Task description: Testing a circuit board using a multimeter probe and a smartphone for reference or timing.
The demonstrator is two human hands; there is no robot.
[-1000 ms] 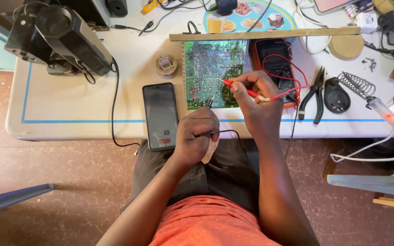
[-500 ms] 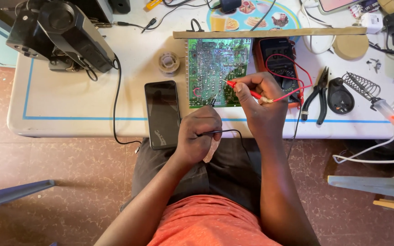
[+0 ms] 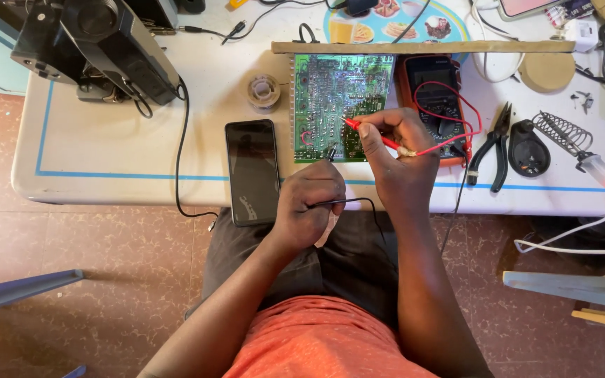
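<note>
both hands [image 3: 309,203] [image 3: 397,150] grip probes, red [image 3: 371,133] and black [image 3: 330,152], on circuit board [image 3: 330,91].

white table [image 3: 106,150], circuit board [image 3: 330,91], phone [image 3: 251,171], pliers [image 3: 493,143]

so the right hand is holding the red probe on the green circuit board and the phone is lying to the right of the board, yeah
Not quite. The head view shows the right hand holding the red probe on the green circuit board, but the phone lies to the left of the board, not the right. To the board's right sits the orange multimeter.
</note>
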